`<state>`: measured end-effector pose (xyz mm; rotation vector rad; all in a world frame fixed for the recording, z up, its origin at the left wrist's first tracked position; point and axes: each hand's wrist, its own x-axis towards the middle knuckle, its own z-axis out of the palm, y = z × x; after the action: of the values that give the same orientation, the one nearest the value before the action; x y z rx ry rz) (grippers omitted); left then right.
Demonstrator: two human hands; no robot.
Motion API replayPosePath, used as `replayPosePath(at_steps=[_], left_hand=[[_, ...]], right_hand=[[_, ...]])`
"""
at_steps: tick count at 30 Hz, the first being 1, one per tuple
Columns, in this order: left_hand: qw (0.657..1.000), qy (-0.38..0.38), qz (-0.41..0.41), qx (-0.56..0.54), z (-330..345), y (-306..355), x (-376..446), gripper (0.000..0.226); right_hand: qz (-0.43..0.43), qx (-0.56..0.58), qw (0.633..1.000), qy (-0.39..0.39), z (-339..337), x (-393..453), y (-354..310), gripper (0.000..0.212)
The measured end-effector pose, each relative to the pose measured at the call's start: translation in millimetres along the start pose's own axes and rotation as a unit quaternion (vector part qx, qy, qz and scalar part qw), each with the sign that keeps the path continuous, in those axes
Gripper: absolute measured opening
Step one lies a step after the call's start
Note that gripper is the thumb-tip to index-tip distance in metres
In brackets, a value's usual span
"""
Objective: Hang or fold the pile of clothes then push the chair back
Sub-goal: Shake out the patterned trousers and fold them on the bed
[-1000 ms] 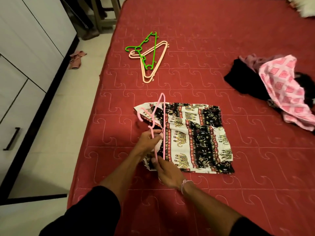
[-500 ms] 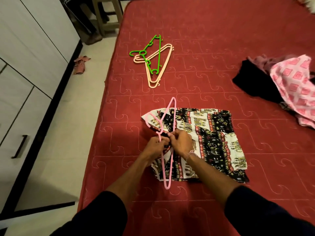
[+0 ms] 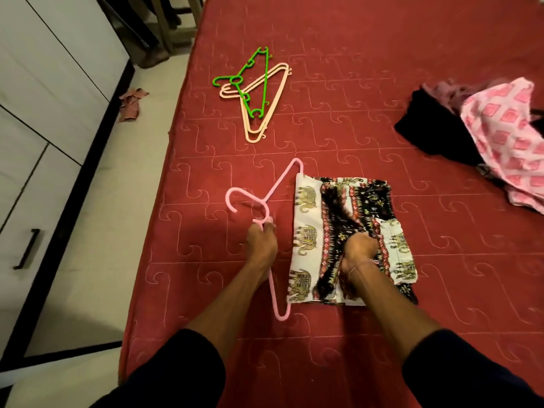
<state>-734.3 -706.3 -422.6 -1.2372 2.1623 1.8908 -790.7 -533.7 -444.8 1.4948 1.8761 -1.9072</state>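
The fingers (image 3: 269, 223) of the left hand (image 3: 260, 242) are curled round the neck of a pink hanger (image 3: 272, 285), just below its hook, holding it against the bed (image 3: 338, 134). The hanger lies flat, its hook pointing left toward the bed's edge, one arm running up and away to a corner beside the top of the folded garment, the other arm passing under the left wrist to a rounded corner near the person.

The right hand (image 3: 357, 245) is clenched on the elephant-print trousers (image 3: 307, 240), its fingers bunching the dark middle strip of the cloth. The trousers lie folded in a rough rectangle on the bed, just to the right of the hanger, their left edge along the hanger's bottom bar. Both forearms reach in from dark sleeves at the bottom of the view.

Farther up the bed lie a green hanger (image 3: 250, 81) and some peach hangers (image 3: 265, 107), stacked together, well apart from the hands. At the right edge of the bed sits the pile of clothes (image 3: 500, 134), a pink patterned piece over something black.

Left of the bed are a pale floor, a white wardrobe (image 3: 38, 119) with a black handle, and a small reddish rag (image 3: 131, 103) on the floor. Wooden chair legs (image 3: 164, 22) show at the top, beyond the bed's corner.
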Motion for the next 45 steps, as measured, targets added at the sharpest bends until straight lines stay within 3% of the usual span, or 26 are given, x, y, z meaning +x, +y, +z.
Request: replayPosePath(at_steps=[3,6,10,16,22,28,32,34,37,40,45], left_hand=[[1.0,-0.006,0.02,0.023,16,2,-15,0.031],[0.999,0.009,0.03,0.029,28,5,-24,0.03],[0.998,0.027,0.044,0.035,35,9,-33,0.025],[0.996,0.039,0.073,0.025,52,10,-37,0.022],[0.996,0.05,0.068,0.029,66,5,-40,0.021],[0.994,0.058,0.082,0.049,69,6,-43,0.022],[0.994,0.069,0.078,0.027,68,9,-45,0.022],[0.992,0.084,0.098,0.014,68,10,-45,0.02],[0.987,0.095,0.132,-0.001,67,16,-50,0.017],[0.982,0.106,0.157,-0.015,61,26,-54,0.017],[0.97,0.065,0.233,-0.031,37,63,-67,0.019]], right_hand=[[-0.1,-0.127,0.985,-0.056,-26,24,1,0.032],[-0.24,-0.302,0.911,-0.143,-43,32,-2,0.04],[-0.366,-0.343,0.859,-0.097,-54,38,-14,0.037],[-0.376,-0.427,0.821,-0.047,-78,62,-43,0.032],[-0.403,-0.455,0.794,-0.025,-95,84,-55,0.043],[-0.331,-0.566,0.755,0.01,-103,85,-45,0.03],[-0.445,-0.568,0.69,0.054,-90,74,-57,0.043],[-0.509,-0.535,0.674,0.018,-76,69,-63,0.043],[-0.577,-0.482,0.65,-0.112,-46,53,-80,0.05],[-0.613,-0.469,0.601,-0.209,-9,33,-115,0.061],[-0.648,-0.505,0.508,-0.259,39,0,-187,0.081]])
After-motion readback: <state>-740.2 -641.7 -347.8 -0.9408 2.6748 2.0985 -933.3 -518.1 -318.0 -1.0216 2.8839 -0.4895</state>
